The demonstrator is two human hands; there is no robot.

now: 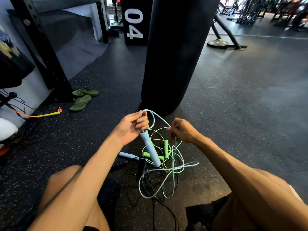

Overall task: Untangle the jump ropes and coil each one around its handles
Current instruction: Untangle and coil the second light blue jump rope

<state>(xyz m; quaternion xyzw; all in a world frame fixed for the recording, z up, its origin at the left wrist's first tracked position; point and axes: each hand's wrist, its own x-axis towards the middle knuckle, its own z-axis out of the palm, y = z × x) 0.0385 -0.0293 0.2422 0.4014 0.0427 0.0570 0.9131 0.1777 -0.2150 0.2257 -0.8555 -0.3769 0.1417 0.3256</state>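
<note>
My left hand (133,125) grips the top of a light blue jump rope handle (150,149) that hangs tilted above the floor. From that handle the light blue rope (157,116) arcs over to my right hand (181,130), which pinches it. Below lies a tangle on the speckled floor: the second light blue handle (127,155), two green handles (166,148) with thin green rope (155,133), a dark blue-black handle (119,164) and black rope (155,202). Loops of light blue rope (183,166) spread over the pile.
A black punching bag (173,52) hangs just behind the tangle. Green flip-flops (81,98) and a yellow-and-orange rope (46,114) lie to the left near a black rack post (43,47). My bare knees frame the pile. A black box marked 04 (134,22) stands behind.
</note>
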